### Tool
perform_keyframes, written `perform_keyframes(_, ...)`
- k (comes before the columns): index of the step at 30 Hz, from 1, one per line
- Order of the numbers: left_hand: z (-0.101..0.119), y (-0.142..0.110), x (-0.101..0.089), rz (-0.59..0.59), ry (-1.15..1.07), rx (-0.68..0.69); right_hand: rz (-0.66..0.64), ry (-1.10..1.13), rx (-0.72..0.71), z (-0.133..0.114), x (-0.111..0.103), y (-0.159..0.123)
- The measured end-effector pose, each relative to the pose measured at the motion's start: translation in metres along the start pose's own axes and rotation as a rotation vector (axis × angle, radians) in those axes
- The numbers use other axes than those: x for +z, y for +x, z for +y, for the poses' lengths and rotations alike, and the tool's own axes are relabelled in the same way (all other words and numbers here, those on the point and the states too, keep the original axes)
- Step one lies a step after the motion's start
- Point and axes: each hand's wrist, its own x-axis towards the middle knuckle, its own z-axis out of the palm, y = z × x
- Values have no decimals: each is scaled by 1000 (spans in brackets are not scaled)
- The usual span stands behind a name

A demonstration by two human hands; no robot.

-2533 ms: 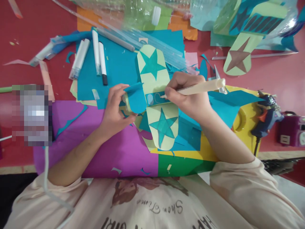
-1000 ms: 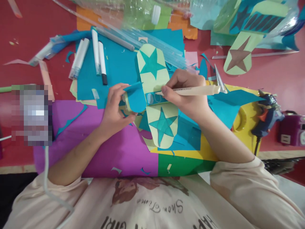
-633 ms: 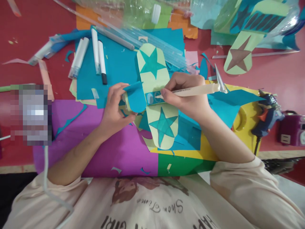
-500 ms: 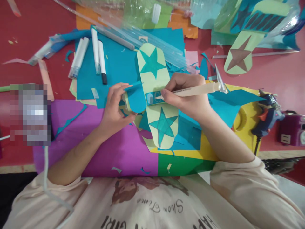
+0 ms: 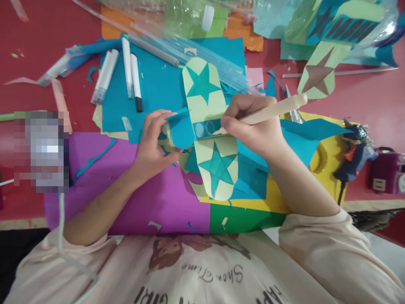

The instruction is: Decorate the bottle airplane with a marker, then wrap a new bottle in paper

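A pale green paper plane (image 5: 207,103) with rounded wings and a teal star on each wing lies across the middle of the table. My left hand (image 5: 156,137) grips its blue folded tail end (image 5: 182,128), fingers above and thumb below. In my right hand (image 5: 255,122) is a cream-coloured marker (image 5: 275,108), held in a writing grip. Its tip meets the blue strip (image 5: 205,128) between the wings, beside a drawn ring. To the left of that ring is a filled pale circle.
Several white markers (image 5: 135,82) lie at the upper left on blue paper. A glue gun (image 5: 356,152) sits at the right, near a yellow tape roll (image 5: 319,157). Scissors (image 5: 292,105) lie behind my right hand. A phone (image 5: 47,152) with a cable is at the left.
My right hand has shifted slightly right and the marker's back end has swung up. More of the drawn ring shows. My left hand keeps its hold.
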Motion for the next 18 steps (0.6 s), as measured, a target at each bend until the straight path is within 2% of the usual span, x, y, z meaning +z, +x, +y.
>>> perform_keyframes(6,1,0,0,7,-5,7,51,-15,-41,4,2,-1)
perform_keyframes(15,4,0,-1,0,-11,-23,-11,-15,-25,4,3,0)
perform_keyframes(18,6,1,-1,10,47,-36,-25,4,-40,3,3,-1)
